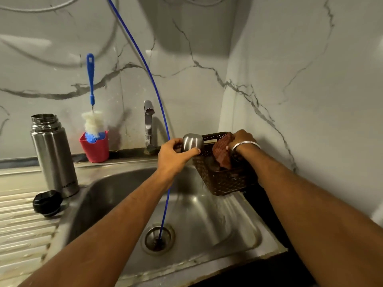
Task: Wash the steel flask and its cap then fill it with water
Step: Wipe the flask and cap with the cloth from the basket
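Two hands work at the far right corner of the sink (pixel 116 193). The left hand (pixel 174 155) curls its thumb and fingers round a small steel cup-shaped cap (pixel 192 142), holding it dome-up above the basin. Just beside it, the right hand (pixel 238 139), a metal bangle (pixel 245 145) on its wrist, pinches a reddish-brown scrub pad (pixel 222 152) at the mouth of a dark woven basket (pixel 223 181) perched on the sink's edge.

Left of the left hand stands the tap (pixel 148 125), with no water visibly running. A blue cord (pixel 157 96) hangs past that hand down to the drain (pixel 158 238). Further left, a bottle brush (pixel 92 112) rests in a red holder (pixel 95 149). Well apart from both hands, the steel flask (pixel 52 154) stands upright and open on the draining board (pixel 22 228), its black stopper (pixel 47 203) lying just beside its base.

Scrubbing looks about to begin. The risks, as I judge them: a wet, smooth cap could slip into the basin; tugging the pad might tip the basket off its edge; the left forearm, close to the cord, could snag it.
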